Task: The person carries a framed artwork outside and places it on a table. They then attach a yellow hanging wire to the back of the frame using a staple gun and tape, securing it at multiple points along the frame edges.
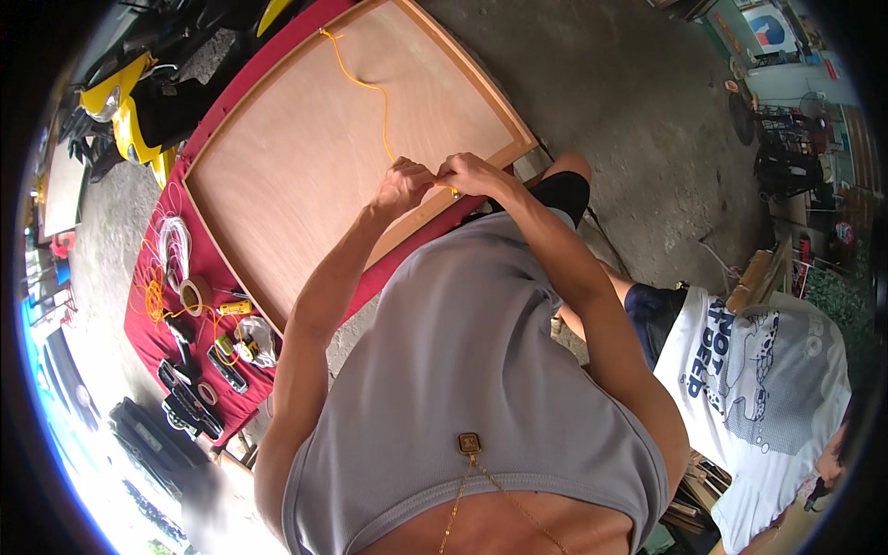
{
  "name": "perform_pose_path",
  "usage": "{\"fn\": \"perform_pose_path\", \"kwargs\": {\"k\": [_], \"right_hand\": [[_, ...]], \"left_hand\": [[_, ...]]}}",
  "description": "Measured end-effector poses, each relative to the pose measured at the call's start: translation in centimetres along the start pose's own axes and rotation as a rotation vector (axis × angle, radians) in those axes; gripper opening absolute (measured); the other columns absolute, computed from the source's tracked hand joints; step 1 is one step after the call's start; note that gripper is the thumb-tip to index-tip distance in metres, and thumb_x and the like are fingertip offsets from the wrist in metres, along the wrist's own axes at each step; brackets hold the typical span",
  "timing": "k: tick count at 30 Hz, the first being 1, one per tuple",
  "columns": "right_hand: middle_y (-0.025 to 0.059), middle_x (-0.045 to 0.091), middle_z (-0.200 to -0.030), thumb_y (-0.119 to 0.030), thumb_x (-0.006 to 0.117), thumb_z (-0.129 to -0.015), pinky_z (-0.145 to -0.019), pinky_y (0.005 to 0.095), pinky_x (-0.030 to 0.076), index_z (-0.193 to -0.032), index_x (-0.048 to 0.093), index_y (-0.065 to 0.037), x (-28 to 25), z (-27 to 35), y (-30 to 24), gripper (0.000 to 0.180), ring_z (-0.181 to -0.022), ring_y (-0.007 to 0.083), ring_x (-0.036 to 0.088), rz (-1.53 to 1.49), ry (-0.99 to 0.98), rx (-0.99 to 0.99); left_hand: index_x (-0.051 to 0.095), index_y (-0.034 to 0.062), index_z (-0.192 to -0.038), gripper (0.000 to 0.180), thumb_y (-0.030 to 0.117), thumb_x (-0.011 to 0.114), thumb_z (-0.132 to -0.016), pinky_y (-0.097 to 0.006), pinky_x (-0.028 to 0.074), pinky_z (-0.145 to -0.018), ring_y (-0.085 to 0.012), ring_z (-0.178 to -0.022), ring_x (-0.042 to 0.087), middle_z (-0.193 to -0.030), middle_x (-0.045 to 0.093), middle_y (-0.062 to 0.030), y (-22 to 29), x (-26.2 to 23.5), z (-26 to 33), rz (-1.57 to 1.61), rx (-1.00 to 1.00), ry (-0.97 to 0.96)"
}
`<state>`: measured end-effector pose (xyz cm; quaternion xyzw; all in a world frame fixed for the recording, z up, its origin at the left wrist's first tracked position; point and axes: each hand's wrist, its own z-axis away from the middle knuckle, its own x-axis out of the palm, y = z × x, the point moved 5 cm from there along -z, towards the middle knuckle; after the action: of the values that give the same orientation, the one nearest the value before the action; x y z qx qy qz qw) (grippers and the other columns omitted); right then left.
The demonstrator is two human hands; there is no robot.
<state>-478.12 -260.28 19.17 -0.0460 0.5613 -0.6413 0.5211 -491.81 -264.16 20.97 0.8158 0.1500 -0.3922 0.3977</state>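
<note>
A shallow wooden panel with a raised frame [277,166] lies on a table spread with red cloth. A yellow-orange cord [384,102] runs loosely over the panel from a fastening at its far rim to my hands at the near rim. My left hand [407,187] is closed round this cord where it arrives. Right beside it, my right hand [470,174] pinches with its fingers together, and a bit of cord with a small shiny piece shows below them. My fingers hide how the cord runs between the two hands.
On the cloth at left lie a white wire coil [174,242], an orange cord tangle [155,298], a tape roll [195,296], a yellow tape measure [248,348] and several dark tools. A yellow motorbike [125,111] stands beyond. Another person in a white shirt [758,388] is at right.
</note>
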Motion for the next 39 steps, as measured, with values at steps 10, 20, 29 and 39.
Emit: {"fn": "perform_pose_path", "kwargs": {"k": [10, 20, 29, 39], "right_hand": [[0.0097, 0.068, -0.081, -0.006, 0.063, -0.077, -0.069, 0.0294, 0.051, -0.095, 0.068, -0.003, -2.1, -1.0, 1.2, 0.019, -0.072, 0.0158, 0.065, -0.308, 0.147, -0.027], [0.0070, 0.068, -0.083, -0.004, 0.066, -0.080, -0.070, 0.0254, 0.050, -0.095, 0.063, -0.001, -0.5, -2.5, 5.2, 0.016, -0.079, 0.0115, 0.064, -0.527, 0.048, 0.133], [0.0069, 0.066, -0.082, -0.002, 0.064, -0.080, -0.069, 0.0244, 0.050, -0.097, 0.059, 0.000, 2.0, -1.0, 4.4, 0.018, -0.077, 0.0117, 0.062, -0.658, 0.145, 0.138], [0.0034, 0.065, -0.077, -0.009, 0.068, -0.078, -0.066, 0.0246, 0.047, -0.090, 0.064, -0.004, 4.7, 0.7, 4.7, 0.013, -0.072, 0.0094, 0.059, -0.591, 0.227, 0.019]], "left_hand": [[0.066, 0.0097, -0.079, 0.010, 0.008, 0.069, -0.070, -0.034, 0.045, -0.073, -0.0205, -0.074, 0.064, -0.076, 0.066, -0.0027, -1.0, 0.6, -2.1, 0.014, 0.024, 0.076], [0.065, 0.0157, -0.079, 0.014, 0.019, 0.074, -0.069, -0.042, 0.038, -0.085, -0.0228, -0.099, 0.054, -0.089, 0.060, 0.0000, -0.9, 0.1, -2.4, -0.286, -0.058, 0.190], [0.066, 0.0140, -0.082, 0.016, 0.027, 0.071, -0.074, -0.040, 0.039, -0.078, -0.0225, -0.083, 0.059, -0.083, 0.065, -0.0022, 1.1, 3.2, 2.4, -0.279, -0.352, 0.238], [0.063, 0.0105, -0.070, 0.018, 0.022, 0.062, -0.083, -0.038, 0.038, -0.069, -0.0222, -0.068, 0.061, -0.068, 0.063, -0.0043, 0.4, -0.6, 3.0, -0.210, -0.472, 0.103]]}}
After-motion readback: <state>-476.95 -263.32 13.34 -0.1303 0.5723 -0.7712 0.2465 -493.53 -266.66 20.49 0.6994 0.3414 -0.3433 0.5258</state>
